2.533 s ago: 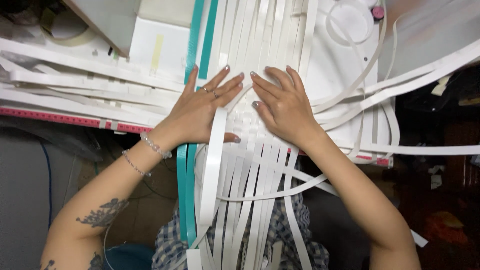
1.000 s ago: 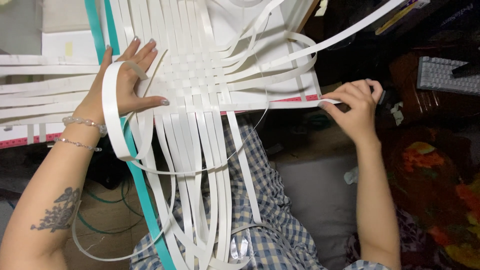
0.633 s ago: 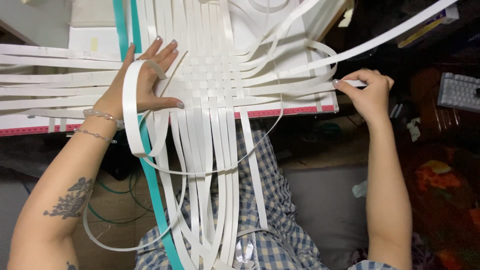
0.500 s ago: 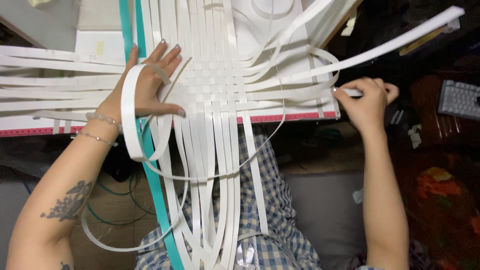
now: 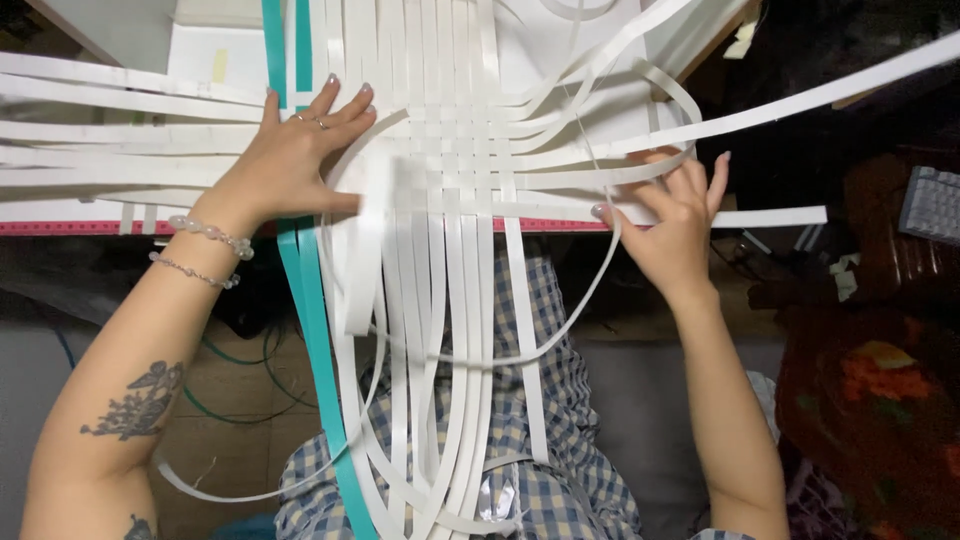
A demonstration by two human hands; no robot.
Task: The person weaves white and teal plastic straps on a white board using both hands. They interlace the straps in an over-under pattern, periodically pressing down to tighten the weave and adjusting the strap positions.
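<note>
The left hand [image 5: 285, 160] is pressing flat, fingers spread, on the white strip weave [image 5: 450, 165] at upper centre of the frame. The right hand [image 5: 672, 225] is hovering open, gripping nothing, beside a horizontal strip [image 5: 760, 217]. Keeping that palm down should be stopping the crossings from sliding.

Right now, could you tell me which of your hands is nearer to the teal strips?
Left. The left hand lies flat across the teal strips at the table edge, touching them. The right hand is far off, beyond the woven white strips.
</note>
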